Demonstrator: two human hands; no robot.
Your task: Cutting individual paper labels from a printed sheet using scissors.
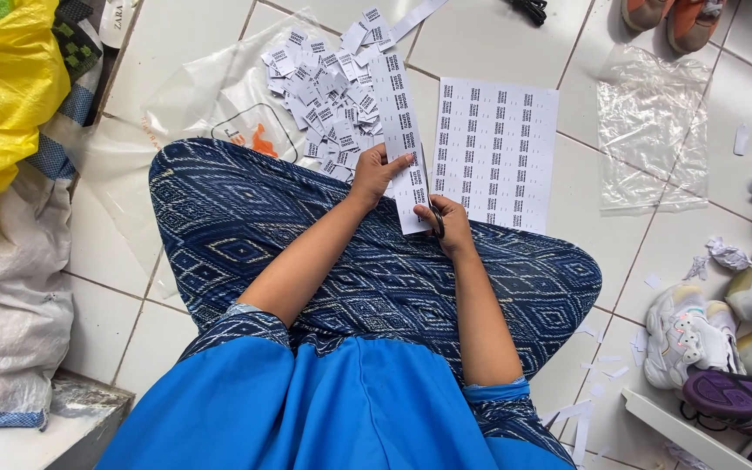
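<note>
My left hand (378, 171) pinches a long white paper strip of printed labels (400, 130) that runs away from me over my lap. My right hand (447, 223) grips dark-handled scissors (436, 222) at the strip's near end; the blades are hidden behind the paper. A pile of cut small labels (324, 96) lies on a clear plastic bag (211, 104) ahead to the left. A full white sheet of printed labels (498, 152) lies flat on the floor tiles just right of the strip.
A yellow bag (2, 96) and a white sack (10, 296) sit at the left. A clear plastic sheet (650, 130) lies at the right. Several shoes (707, 348) and paper scraps crowd the right edge. My legs in blue patterned cloth (245, 226) fill the centre.
</note>
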